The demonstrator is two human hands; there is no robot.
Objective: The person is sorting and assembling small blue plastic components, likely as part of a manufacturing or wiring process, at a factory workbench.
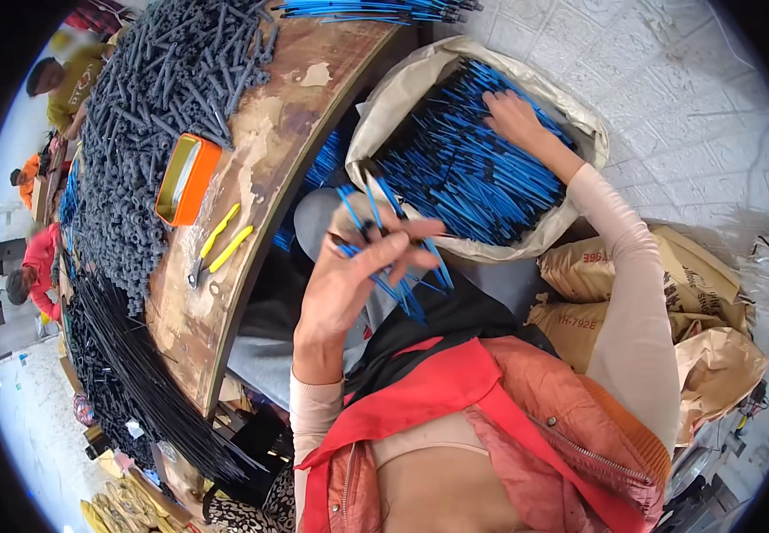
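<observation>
Okay, the wooden table [269, 151] is standing left of the cream sack [393, 102], which is holding blue rods [464, 178]. The right hand [516, 117] is resting inside the sack, can't tell if it's pinching any. Just this side of it, the left hand [353, 274] is pinching a splayed bunch [409, 302]; uneven pressure could be dropping some.

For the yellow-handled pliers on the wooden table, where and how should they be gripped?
Probably around both yellow handles, coming from the picture's right, over the near edge of the table. The pliers lie with handles spread and their ends toward that edge; the metal head points away. The left hand is nearer, but holds blue sticks.
</observation>
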